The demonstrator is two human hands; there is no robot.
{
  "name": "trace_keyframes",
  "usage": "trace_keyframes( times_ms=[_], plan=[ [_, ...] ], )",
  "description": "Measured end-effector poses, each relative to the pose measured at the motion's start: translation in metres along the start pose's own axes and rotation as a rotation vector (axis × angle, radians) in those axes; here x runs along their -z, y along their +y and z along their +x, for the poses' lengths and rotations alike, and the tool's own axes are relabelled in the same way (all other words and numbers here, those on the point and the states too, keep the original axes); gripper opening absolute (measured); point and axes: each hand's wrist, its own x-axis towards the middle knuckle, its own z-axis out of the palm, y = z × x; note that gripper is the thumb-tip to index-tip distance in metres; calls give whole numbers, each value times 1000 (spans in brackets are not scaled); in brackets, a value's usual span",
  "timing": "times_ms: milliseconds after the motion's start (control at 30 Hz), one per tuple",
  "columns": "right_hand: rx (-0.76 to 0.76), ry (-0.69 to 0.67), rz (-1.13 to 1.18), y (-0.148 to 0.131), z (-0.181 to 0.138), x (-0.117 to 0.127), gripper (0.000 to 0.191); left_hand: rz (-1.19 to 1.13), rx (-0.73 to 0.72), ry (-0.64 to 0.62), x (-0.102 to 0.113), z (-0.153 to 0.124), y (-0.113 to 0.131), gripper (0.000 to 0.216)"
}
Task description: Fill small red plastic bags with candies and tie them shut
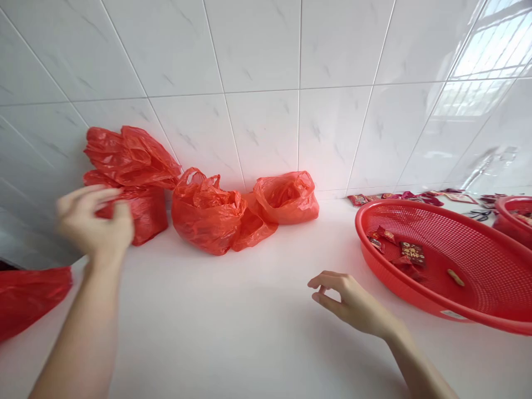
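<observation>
My left hand (95, 217) is raised at the left, slightly blurred, in front of a red plastic bag (150, 213) that stands against the wall. Its fingers are curled loosely, with the thumb apart and nothing seen between them. Over the white tabletop, my right hand (353, 299) has its fingers bent and the thumb separate, holding nothing. To its right is a large red mesh basket (409, 307) with several wrapped sweets, a dark square packet (412, 252) and a peanut (456, 277) inside. Between the hands, farther back, sit a full-looking red bag (208, 219) and another with its mouth open (286, 199).
White tiled wall (266, 127) closes off the back of the table (233, 321). Another red bag (31, 299) lies at the left edge. Red wrappers (428, 198) are scattered behind the basket, and a second red basket (515, 221) stands at the far right.
</observation>
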Motion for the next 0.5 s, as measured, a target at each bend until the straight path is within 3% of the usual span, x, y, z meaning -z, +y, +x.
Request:
trace_keyframes(
  times_ms=[33,167,233,267,367,500],
  plan=[
    [-11,-9,-27,2,2,-3,25,-1,-109,91,-19,5,-1,8],
    [-34,-16,-161,13,10,-14,25,-67,-301,-479,-129,7,28,15],
    [-21,-9,-176,17,14,-18,25,36,-282,-803,-186,-2,52,24],
    [-18,-1,-169,18,15,-19,25,57,-283,-884,-211,-8,62,28],
    [-15,42,-125,22,20,-21,24,112,-244,-975,-264,-21,78,45],
    [-30,67,-117,23,22,-21,24,209,-107,-1037,-293,-25,74,38]
  ],
)
